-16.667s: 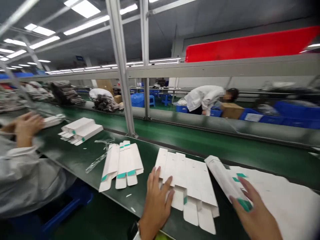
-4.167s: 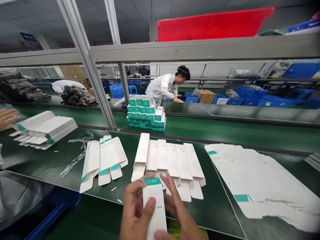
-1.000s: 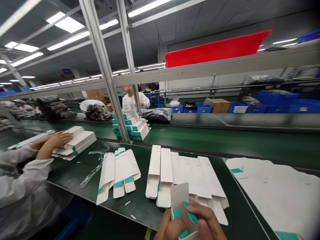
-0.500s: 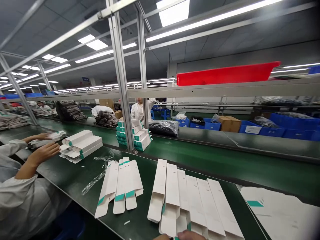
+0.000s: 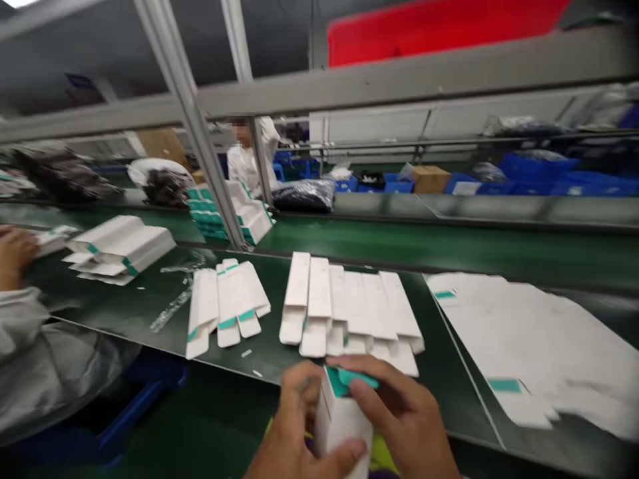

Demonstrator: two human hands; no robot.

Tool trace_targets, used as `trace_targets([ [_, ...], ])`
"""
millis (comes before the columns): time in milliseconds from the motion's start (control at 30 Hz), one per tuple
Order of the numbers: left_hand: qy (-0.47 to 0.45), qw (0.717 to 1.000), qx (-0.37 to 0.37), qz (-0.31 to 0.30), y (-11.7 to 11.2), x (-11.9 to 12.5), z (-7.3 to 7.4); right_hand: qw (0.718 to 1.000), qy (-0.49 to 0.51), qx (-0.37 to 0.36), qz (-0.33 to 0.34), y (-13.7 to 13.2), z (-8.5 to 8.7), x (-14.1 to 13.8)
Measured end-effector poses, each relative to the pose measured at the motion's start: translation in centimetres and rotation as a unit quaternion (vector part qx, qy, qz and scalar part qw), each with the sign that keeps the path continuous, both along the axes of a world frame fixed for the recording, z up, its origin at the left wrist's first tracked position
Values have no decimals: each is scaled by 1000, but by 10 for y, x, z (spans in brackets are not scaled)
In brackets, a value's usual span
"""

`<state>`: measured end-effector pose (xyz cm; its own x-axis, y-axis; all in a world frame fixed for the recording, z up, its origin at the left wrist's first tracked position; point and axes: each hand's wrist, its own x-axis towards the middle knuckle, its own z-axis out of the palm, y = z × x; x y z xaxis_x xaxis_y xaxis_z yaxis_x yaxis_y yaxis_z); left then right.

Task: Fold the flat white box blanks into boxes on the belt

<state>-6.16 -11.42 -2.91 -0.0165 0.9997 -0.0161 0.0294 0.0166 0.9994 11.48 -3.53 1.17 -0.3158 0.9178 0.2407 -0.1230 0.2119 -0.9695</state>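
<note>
A white carton (image 5: pixel 339 426) with a teal end flap stands upright between my hands at the bottom of the view. Wrapped round its left side and front is my left hand (image 5: pixel 299 426). My right hand (image 5: pixel 399 412) grips the top end, its thumb and fingers on the teal flap (image 5: pixel 357 379), which is partly folded over the opening. Just beyond my hands, a row of white cartons (image 5: pixel 349 306) lies side by side on the dark green bench (image 5: pixel 294 362), open ends toward me. To their left rests a smaller group of cartons (image 5: pixel 234 299).
Flat unfolded carton sheets (image 5: pixel 529 339) lie at right. A co-worker's hand (image 5: pixel 17 253) is at far left, near stacked cartons (image 5: pixel 122 243). A metal post (image 5: pixel 194 126) stands by piled cartons (image 5: pixel 207 213) on the green conveyor (image 5: pixel 349 236). A red bin (image 5: pixel 424 30) sits overhead.
The view has tipped downward. My hands, barely showing at the bottom edge before, are now fully in sight around an upright carton. The co-worker's hands have shifted toward the left edge.
</note>
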Motion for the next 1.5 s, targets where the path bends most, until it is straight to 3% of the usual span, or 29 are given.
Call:
trace_targets([
  [100,-12,1000,-15,14,1,-2,2,995,63,-47,65,5,3,0],
  [233,36,999,24,-5,5,-6,4,990,70,-78,90,9,7,3],
  [400,59,994,86,23,5,-7,-1,990,1,15,141,11,5,11],
  [567,53,991,115,53,5,-2,-12,987,4,91,129,13,0,15],
  [633,28,992,96,76,8,4,-9,990,3,51,132,9,-6,13],
  [700,-26,990,73,122,13,10,1,989,34,-50,135,1,-18,6],
  [767,-66,980,69,174,23,10,15,972,89,-153,151,-10,-32,-4],
  [833,-56,973,106,196,39,-1,25,959,115,-207,156,-15,-44,-14],
  [900,11,967,165,192,60,-23,27,966,81,-229,89,-9,-48,-18],
  [967,83,960,182,196,87,-52,19,974,45,-213,-62,12,-46,-14],
  [1033,87,968,102,210,115,-79,5,967,28,-171,-186,44,-42,-10],
  [1067,72,973,73,209,127,-89,-2,965,26,-150,-215,62,-41,-9],
  [1200,18,990,-18,139,158,-97,-26,977,-19,-114,-178,111,-51,-24],
  [1333,14,992,-32,120,155,-85,-34,983,-92,-65,-145,110,-65,-27],
  [1433,10,993,-23,115,150,-87,-33,973,-160,-27,-161,107,-60,11],
  [1500,9,994,-19,105,150,-90,-32,952,-217,-3,-215,117,-54,53],
])
